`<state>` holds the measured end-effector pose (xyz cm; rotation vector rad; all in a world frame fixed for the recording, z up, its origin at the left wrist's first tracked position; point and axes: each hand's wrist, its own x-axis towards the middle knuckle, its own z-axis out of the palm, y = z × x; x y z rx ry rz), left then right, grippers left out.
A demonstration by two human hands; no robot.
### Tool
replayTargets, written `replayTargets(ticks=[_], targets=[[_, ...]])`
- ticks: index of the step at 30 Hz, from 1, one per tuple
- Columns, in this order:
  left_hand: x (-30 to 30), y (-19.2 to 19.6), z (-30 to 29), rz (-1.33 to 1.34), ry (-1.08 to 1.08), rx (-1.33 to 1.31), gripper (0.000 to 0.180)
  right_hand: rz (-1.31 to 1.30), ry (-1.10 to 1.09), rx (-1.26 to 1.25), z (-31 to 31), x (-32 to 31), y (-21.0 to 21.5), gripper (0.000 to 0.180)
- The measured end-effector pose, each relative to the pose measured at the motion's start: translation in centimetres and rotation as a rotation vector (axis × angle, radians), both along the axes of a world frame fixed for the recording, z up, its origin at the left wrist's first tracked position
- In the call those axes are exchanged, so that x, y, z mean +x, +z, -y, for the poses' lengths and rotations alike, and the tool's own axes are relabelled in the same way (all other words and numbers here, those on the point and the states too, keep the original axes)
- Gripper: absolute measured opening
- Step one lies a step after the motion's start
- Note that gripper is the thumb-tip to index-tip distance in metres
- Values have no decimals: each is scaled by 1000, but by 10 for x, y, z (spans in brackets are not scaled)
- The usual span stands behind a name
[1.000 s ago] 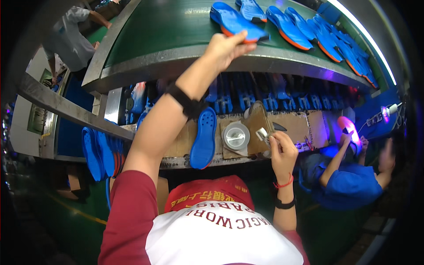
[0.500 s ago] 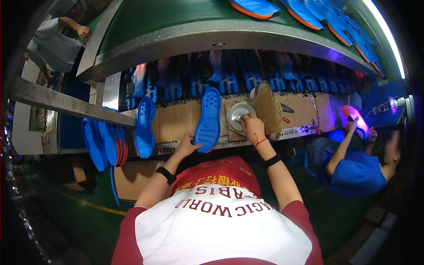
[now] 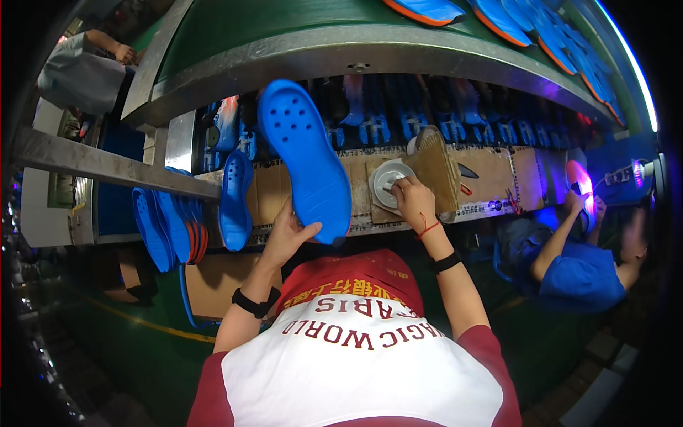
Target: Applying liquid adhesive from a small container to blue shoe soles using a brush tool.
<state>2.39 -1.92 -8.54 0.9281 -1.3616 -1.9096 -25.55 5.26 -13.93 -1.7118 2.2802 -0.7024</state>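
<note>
A blue shoe sole (image 3: 306, 167) with a cluster of small holes in one end is raised, that end pointing away from me. My left hand (image 3: 286, 238) grips its near end, thumb on the face towards me. Further right, my right hand (image 3: 414, 201) reaches over a white bowl (image 3: 385, 198), fingers pinched together above its inside. What they pinch is too small to make out. The bowl rests on a cardboard piece (image 3: 383, 215) on the cardboard-covered ledge. Another blue sole (image 3: 235, 199) leans at the ledge's left part.
More blue soles (image 3: 171, 224) stand at the far left. Beyond the ledge is a rack of shoe parts (image 3: 455, 128), below a metal-edged green conveyor (image 3: 284, 18). A knife (image 3: 467, 172) lies right of the bowl. At right, a co-worker (image 3: 580, 274) holds a glowing sole.
My left hand has lifted the blue sole off the ledge, up towards me, and tilted its far end leftward. My right hand stays over the bowl with a slight shift.
</note>
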Motion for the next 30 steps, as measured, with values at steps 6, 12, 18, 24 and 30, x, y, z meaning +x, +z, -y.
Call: replayTargets(ticks=[6, 12, 18, 24, 30], targets=[[-36, 17, 6, 37, 104, -160, 58, 48, -7, -135, -14, -3, 14, 11], [-58, 34, -2, 143, 218, -396, 58, 381, 36, -278, -27, 27, 120, 7], [-66, 53, -5, 180, 226, -557, 56, 278, 174, -383, -24, 49, 133, 11], [-64, 59, -8, 196, 214, -602, 57, 213, 203, -363, -24, 52, 131, 13], [-62, 58, -9, 189, 213, -608, 58, 265, 206, -363, -22, 52, 135, 13]])
